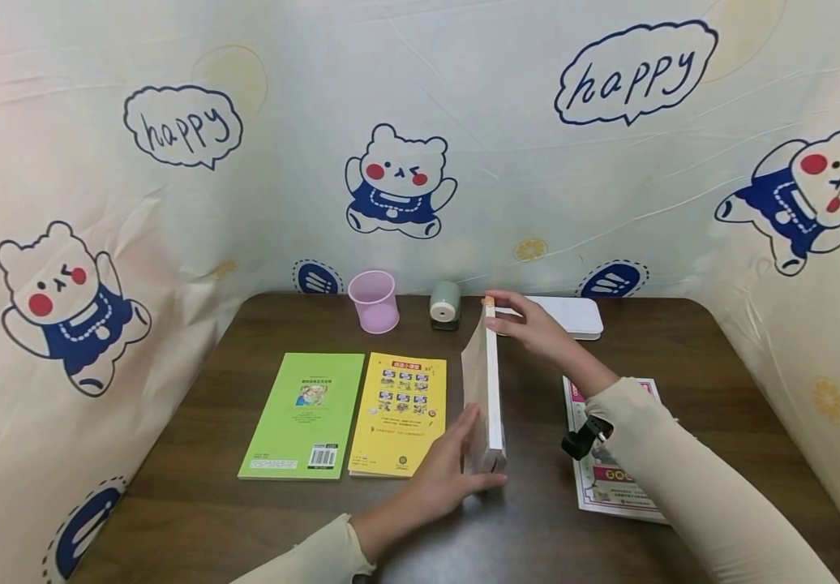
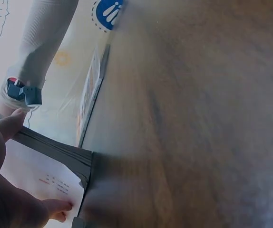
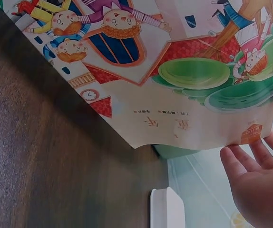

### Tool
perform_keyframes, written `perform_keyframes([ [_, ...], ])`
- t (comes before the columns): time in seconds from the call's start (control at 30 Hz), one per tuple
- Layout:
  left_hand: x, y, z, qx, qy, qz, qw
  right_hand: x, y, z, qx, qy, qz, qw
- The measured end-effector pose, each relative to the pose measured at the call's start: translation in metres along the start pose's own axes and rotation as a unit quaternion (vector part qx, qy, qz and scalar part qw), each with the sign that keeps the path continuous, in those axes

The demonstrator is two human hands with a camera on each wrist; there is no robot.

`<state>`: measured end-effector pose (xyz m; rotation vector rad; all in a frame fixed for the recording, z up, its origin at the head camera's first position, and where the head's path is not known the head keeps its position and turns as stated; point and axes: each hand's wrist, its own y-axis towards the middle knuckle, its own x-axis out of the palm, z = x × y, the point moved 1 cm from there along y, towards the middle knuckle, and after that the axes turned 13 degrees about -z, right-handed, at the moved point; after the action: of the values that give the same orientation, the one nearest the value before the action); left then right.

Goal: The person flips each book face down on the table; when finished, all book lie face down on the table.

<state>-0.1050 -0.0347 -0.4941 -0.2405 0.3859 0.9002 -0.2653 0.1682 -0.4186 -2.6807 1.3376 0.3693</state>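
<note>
A thick book [image 1: 491, 389] stands on its long edge on the brown table [image 1: 719, 389], its spine up and running away from me. My left hand [image 1: 456, 466] holds its near end, fingers flat against the left cover and thumb round the end. My right hand [image 1: 518, 324] grips the far top corner. The right wrist view shows the book's cartoon cover [image 3: 184, 71] tilted over the table, with my right fingers [image 3: 255, 180] at its corner. In the left wrist view my left hand [image 2: 3, 199] touches the pale back cover [image 2: 36, 175].
A green book [image 1: 306, 414] and a yellow book [image 1: 400, 412] lie flat left of the upright one. A pink cup [image 1: 374, 301], a green sharpener [image 1: 445, 305] and a white case [image 1: 562, 315] line the back edge. A printed booklet [image 1: 610, 478] lies under my right forearm. Bear-print cloth walls the table.
</note>
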Motion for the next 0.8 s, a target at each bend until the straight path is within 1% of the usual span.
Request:
perform_keyframes([
  [0.13, 0.003, 0.002, -0.002, 0.008, 0.004, 0.002, 1.0000, -0.002, -0.004, 0.002, 0.008, -0.004, 0.001, 1.000],
  [0.33, 0.006, 0.005, 0.000, -0.004, 0.043, -0.003, 0.9991, -0.007, -0.009, 0.009, 0.003, -0.007, 0.009, 1.000],
  [0.5, 0.007, 0.006, 0.001, -0.018, 0.063, -0.013, 0.9978, -0.009, -0.013, 0.011, 0.001, -0.010, 0.011, 1.000],
  [0.67, 0.010, 0.007, -0.001, -0.026, 0.110, -0.019, 0.9934, -0.012, -0.018, 0.014, 0.003, -0.012, 0.005, 1.000],
  [0.8, 0.012, 0.006, -0.001, -0.026, 0.151, -0.027, 0.9878, -0.014, -0.022, 0.019, 0.009, -0.016, 0.000, 1.000],
])
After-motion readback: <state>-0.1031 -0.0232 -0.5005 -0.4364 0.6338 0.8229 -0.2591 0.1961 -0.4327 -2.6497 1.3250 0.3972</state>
